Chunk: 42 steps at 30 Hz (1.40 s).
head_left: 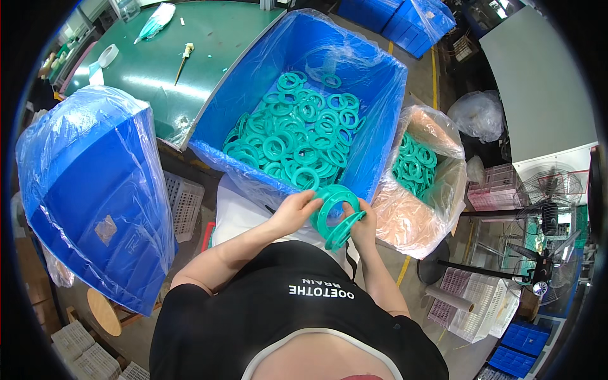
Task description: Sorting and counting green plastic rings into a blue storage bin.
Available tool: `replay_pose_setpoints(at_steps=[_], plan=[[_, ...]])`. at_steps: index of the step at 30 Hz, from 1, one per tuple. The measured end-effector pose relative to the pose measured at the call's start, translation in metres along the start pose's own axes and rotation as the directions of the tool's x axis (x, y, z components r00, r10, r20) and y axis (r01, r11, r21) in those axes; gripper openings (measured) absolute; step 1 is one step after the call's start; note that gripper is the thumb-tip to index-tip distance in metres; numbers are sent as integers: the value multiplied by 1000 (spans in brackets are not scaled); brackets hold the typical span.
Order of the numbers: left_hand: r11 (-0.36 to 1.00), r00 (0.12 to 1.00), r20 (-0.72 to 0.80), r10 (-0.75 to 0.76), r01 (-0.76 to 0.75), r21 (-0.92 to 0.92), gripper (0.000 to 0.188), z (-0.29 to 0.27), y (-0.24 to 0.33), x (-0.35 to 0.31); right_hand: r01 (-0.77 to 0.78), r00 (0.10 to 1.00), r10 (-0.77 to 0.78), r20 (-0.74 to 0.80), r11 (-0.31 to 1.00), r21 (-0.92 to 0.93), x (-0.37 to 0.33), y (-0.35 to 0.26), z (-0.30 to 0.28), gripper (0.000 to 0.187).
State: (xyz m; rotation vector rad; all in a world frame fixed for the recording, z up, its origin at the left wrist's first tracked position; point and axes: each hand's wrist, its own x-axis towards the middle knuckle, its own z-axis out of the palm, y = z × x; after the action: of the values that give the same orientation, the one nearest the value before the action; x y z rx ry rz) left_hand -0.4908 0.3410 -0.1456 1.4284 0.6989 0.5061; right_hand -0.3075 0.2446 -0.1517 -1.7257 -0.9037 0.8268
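Close to my body, at the near edge of a large blue bin (218, 120), both my hands hold a few green plastic rings (333, 192). My left hand (295, 212) pinches the rings' left edge between thumb and fingers. On the other side my right hand (363, 227) grips them, its thumb showing through the ring's opening. The lowest ring (346, 232) is tilted away from the others. A heap of similar green rings (273, 148) lies in the bin, which is lined with clear plastic film.
Right of the bin, a plastic-lined carton (405, 221) holds more green rings (415, 166). A film-covered blue bin (101, 190) stands at left. On the green table (215, 38) lie a yellow-handled tool (184, 62) and a tape roll (108, 56). Black fans (550, 202) stand at right.
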Motion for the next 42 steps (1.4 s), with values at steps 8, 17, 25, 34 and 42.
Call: replay_pose_setpoints(at_steps=[8, 17, 25, 34, 42], plan=[[705, 890, -144, 433, -234, 669, 15, -11, -7, 2, -147, 987, 136, 83, 979, 141, -10, -18, 7, 13], [895, 976, -91, -196, 140, -423, 22, -44, -8, 18, 64, 985, 49, -164, 785, 616, 32, 2, -56, 28], [875, 942, 242, -231, 310, -371, 29, -5, 13, 15, 28, 1000, -28, 9, 999, -21, 12, 4, -30, 23], [971, 954, 245, -172, 206, -120, 27, -1, 15, 1, 126, 988, -103, 119, 972, -198, -3, -11, -8, 22], [557, 870, -10, 493, -307, 772, 8, 1, -1, -2, -44, 993, 58, 102, 989, -141, -10, -20, 5, 20]])
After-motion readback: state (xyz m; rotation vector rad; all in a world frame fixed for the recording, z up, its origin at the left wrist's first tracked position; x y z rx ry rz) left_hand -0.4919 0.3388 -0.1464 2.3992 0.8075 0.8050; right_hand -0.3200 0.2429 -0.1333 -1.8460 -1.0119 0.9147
